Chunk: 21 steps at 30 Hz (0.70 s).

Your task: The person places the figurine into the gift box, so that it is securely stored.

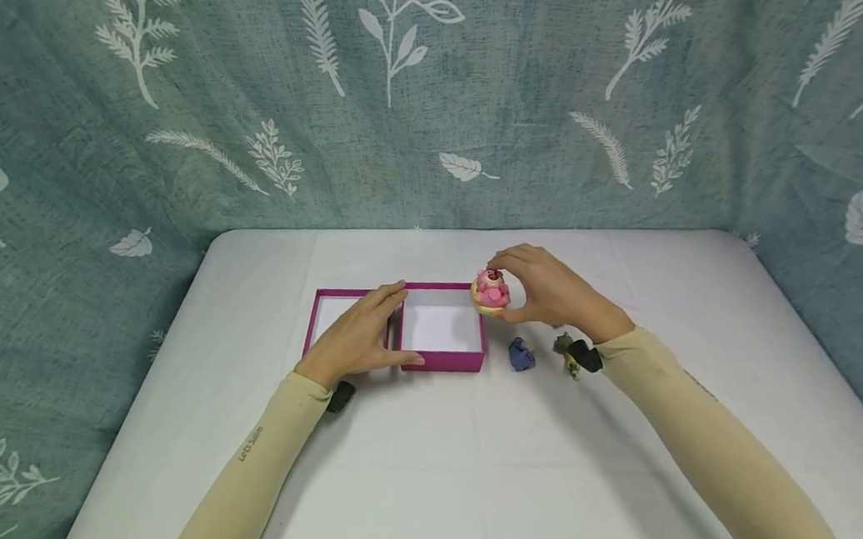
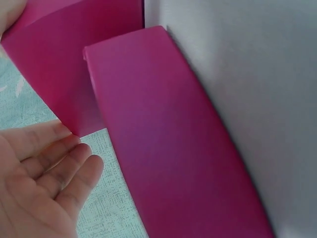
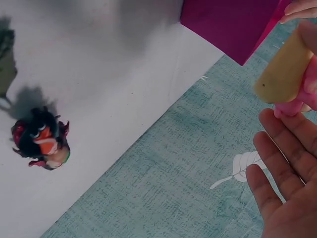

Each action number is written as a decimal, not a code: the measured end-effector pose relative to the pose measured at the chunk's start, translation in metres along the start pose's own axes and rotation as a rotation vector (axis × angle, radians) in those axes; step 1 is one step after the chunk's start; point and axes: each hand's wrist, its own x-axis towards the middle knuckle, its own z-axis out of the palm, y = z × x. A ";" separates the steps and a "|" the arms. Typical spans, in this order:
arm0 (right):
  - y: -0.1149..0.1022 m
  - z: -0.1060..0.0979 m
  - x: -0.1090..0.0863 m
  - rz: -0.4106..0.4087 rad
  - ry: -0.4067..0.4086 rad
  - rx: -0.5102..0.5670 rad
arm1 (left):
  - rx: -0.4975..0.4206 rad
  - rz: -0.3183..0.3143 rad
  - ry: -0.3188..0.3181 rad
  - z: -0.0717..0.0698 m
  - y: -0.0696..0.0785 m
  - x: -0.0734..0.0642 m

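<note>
Honestly, I worry the pink bear (image 1: 492, 291), pinched in my right hand (image 1: 550, 291) near the magenta box (image 1: 443, 360), could clip its rim (image 1: 482, 340) if the straight fingers of my left hand (image 1: 364, 332) let the box slide.

Table (image 1: 401, 484): white, far corners rounded.
Backdrop (image 1: 528, 76): blue-green cloth I see behind and at both sides.
Print (image 1: 459, 166): white leaves and sprigs.

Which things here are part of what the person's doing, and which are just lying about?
In use:
pink bear figure, held in the right hand
open magenta box, touched by the left hand

Apparently just lying about:
blue figure
green figure
black-and-red figure
magenta tray
</note>
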 end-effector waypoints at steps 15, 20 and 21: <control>-0.018 0.012 0.015 -0.078 0.005 0.039 | -0.004 -0.010 0.009 0.001 -0.001 0.001; -0.025 0.021 0.022 -0.119 -0.003 0.045 | -0.006 -0.005 0.019 0.001 -0.001 0.001; -0.026 0.023 0.023 -0.126 -0.004 0.043 | -0.006 -0.004 0.020 0.001 -0.001 0.001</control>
